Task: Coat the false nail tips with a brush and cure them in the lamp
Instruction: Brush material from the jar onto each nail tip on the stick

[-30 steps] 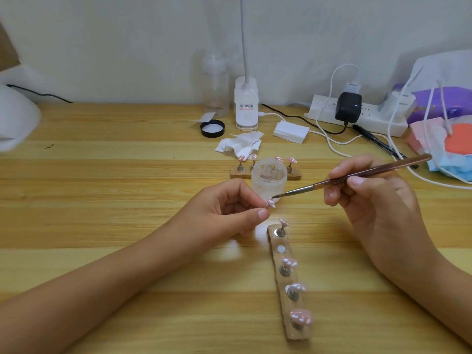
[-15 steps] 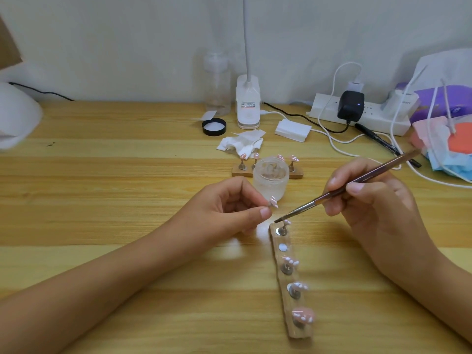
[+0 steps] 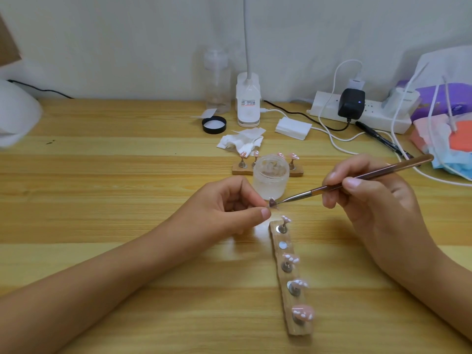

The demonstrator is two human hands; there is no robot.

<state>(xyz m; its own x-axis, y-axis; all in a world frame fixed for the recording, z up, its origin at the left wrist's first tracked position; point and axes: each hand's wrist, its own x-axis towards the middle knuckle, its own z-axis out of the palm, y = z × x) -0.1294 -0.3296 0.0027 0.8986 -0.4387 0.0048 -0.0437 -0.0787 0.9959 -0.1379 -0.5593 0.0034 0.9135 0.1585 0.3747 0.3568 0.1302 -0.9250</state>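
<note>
- The left hand held a small pink false nail tip pinched in its thumb-and-fingertip grip.
- The right hand pinched a slim brown-handled brush in its grip.
- Half a second earlier the bristles hung by the wooden holder strip just below the left grip; they had risen to touch the held nail.
- Coating was probably resuming; the white domed lamp sat far left of both grips.
</note>
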